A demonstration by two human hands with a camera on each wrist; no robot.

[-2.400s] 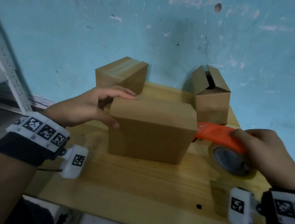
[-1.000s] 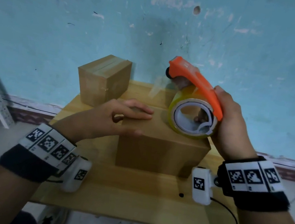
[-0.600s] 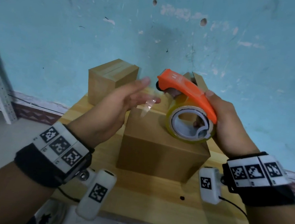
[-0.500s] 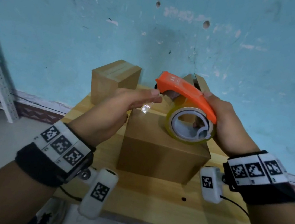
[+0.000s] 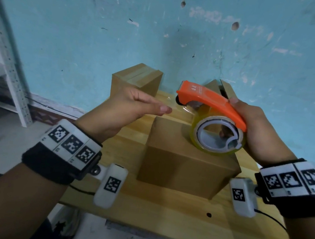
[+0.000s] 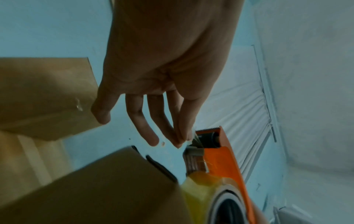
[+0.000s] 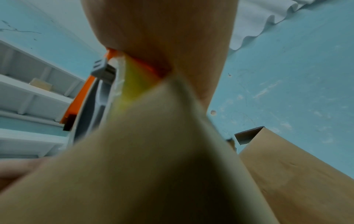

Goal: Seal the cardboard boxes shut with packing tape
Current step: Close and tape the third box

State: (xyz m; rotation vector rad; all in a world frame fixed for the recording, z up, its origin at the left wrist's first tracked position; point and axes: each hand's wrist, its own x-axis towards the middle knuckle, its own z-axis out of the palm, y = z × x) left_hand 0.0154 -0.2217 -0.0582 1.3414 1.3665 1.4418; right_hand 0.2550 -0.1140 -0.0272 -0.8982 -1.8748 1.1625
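Since 0.5 s ago my left hand slid closer, fingers straight, tips at clear tape end, right hand gripping orange dispenser above front box — tape's thin, sticky, floppy, so pinch its free edge w/ fingertips.

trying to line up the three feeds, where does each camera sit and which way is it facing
Head: worn on the head, looking forward and down at the wooden table and near box; shows both forearms, left hand and right hand.
Left wrist: under the left wrist, looking along the palm to the fingers, which reach the dispenser's cutter end.
Right wrist: under the right wrist, close against the near box; shows only the heel of the right hand.
Shared: all three show the orange tape dispenser and the near box.
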